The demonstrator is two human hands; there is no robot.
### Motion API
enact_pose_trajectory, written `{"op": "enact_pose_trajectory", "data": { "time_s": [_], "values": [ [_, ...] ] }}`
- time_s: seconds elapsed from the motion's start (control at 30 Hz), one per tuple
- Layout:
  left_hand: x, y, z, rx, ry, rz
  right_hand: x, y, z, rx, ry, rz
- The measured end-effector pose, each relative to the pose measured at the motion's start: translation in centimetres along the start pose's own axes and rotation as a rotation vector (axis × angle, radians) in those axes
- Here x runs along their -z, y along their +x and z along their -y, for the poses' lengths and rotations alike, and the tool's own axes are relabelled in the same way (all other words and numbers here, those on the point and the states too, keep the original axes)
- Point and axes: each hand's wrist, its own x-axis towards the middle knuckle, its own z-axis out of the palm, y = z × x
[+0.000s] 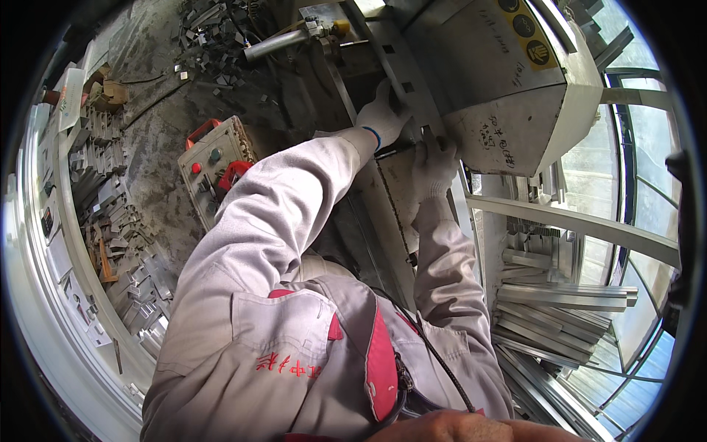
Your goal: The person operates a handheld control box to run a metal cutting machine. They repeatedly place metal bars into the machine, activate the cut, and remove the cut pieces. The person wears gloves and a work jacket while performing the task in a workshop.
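Observation:
A long, flat silver metal bar with small square cut-outs runs lengthwise beside a grey machine housing. My left hand, in a white knit glove with a blue cuff band, is closed at the bar's left edge, its fingertips partly hidden. Nearer to me, my right hand, also in a white glove, grips the same bar with thumb and fingers along it. Below the hands lies a worn, pale machine plate.
The grey housing with yellow warning labels stands close on the right. A control box with a red button is at left. A cylinder sits at the far side. Metal offcuts cover the floor; long profiles are stacked right.

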Motion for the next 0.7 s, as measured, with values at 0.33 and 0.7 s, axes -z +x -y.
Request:
{"op": "enact_pose_trajectory", "data": {
  "time_s": [0.33,0.7],
  "values": [
    [-5.1,3.9,-0.8,0.013,-0.231,-0.069,4.2,-0.6,-1.0,0.115,-0.051,0.202],
    [-5.2,4.2,-0.2,-0.065,-0.466,-0.105,4.9,-0.2,-6.1,0.384,0.154,0.173]
  ]
}}
